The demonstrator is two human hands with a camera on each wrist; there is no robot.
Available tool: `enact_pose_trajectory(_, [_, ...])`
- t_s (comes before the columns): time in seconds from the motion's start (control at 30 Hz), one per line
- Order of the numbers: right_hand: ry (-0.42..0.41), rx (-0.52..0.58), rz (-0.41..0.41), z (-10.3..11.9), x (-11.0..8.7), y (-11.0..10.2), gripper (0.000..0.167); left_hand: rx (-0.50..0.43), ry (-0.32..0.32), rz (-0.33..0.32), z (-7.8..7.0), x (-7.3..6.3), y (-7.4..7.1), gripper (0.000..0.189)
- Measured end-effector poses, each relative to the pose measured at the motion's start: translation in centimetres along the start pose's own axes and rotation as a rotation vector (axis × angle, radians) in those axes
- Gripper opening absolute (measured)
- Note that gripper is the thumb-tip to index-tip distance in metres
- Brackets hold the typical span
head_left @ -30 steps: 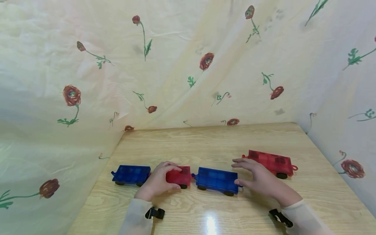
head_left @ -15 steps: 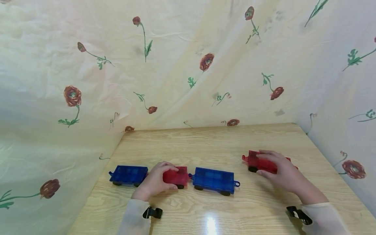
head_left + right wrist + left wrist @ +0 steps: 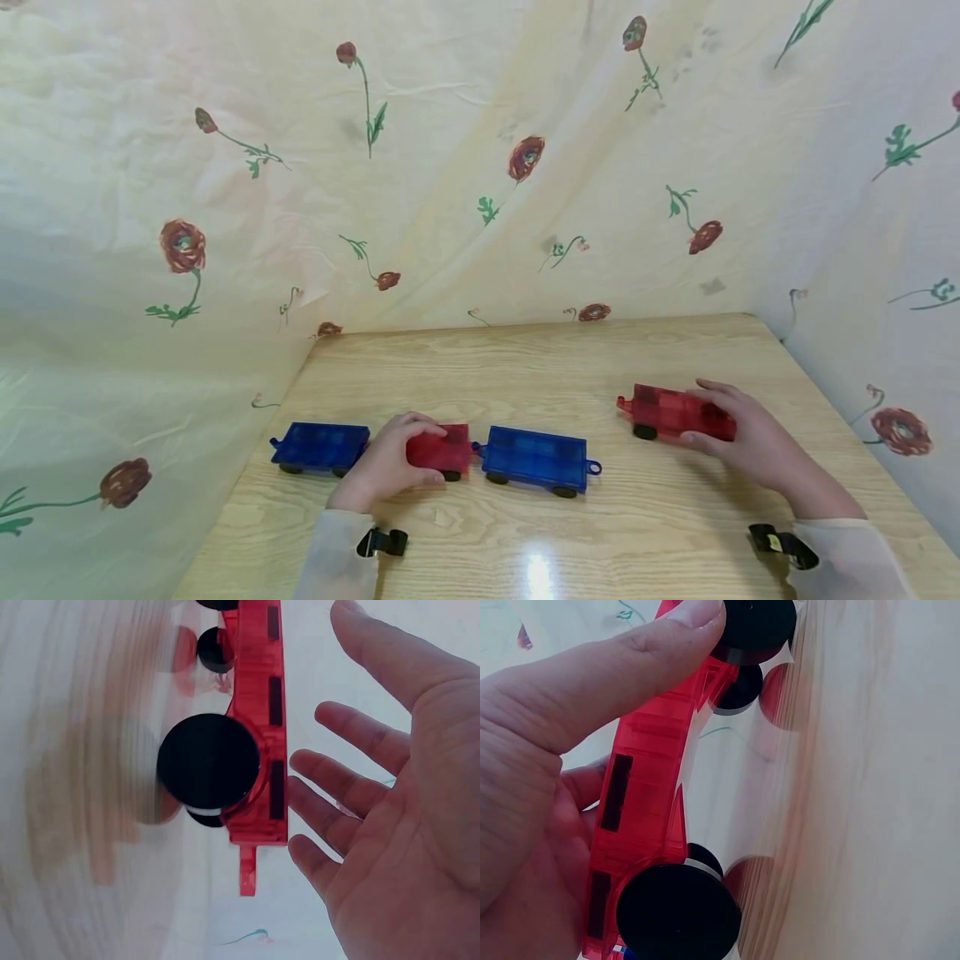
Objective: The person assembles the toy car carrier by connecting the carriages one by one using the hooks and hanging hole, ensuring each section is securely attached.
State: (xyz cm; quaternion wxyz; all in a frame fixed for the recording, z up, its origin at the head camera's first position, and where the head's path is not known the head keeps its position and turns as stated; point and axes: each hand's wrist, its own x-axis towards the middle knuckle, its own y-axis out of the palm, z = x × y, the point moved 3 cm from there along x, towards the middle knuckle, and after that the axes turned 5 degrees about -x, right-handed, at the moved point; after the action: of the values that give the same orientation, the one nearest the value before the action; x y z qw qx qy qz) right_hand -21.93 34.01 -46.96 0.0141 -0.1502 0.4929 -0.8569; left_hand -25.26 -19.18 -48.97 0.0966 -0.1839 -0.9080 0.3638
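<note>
My left hand [image 3: 386, 462] grips the red toy train car [image 3: 442, 450], thumb along its near side and fingers over the far side. In the left wrist view, the thumb lies against this car's side [image 3: 641, 780] close to a black wheel. A blue toy train car [image 3: 320, 446] is at its left and another blue one [image 3: 534, 457] is hooked to its right end. At the right, my right hand [image 3: 757, 442] hovers around the far end of a separate red toy train car [image 3: 667, 414]. The right wrist view shows its fingers [image 3: 349, 727] spread, just off that car's top [image 3: 259, 750].
The cars stand on a light wood-grain table [image 3: 480, 367]. A cream cloth with red flowers [image 3: 450, 167] hangs behind it and along both sides. Between the right blue car and the separate red one lies a gap of tabletop.
My right hand has moved from the right blue car's end rightward to the separate red car. The left hand and its row of cars have slid slightly left.
</note>
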Motion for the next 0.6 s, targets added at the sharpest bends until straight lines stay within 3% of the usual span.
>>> enact_pose_trajectory(0.33, [0.037, -0.025, 0.058, -0.80, -0.08, 0.32, 0.083, -0.011, -0.005, 0.001, 0.22, -0.20, -0.27, 0.062])
enact_pose_trajectory(0.6, [0.043, -0.049, 0.074, -0.96, -0.09, 0.69, 0.075, -0.002, 0.002, -0.010, 0.10, -0.17, -0.26, 0.063])
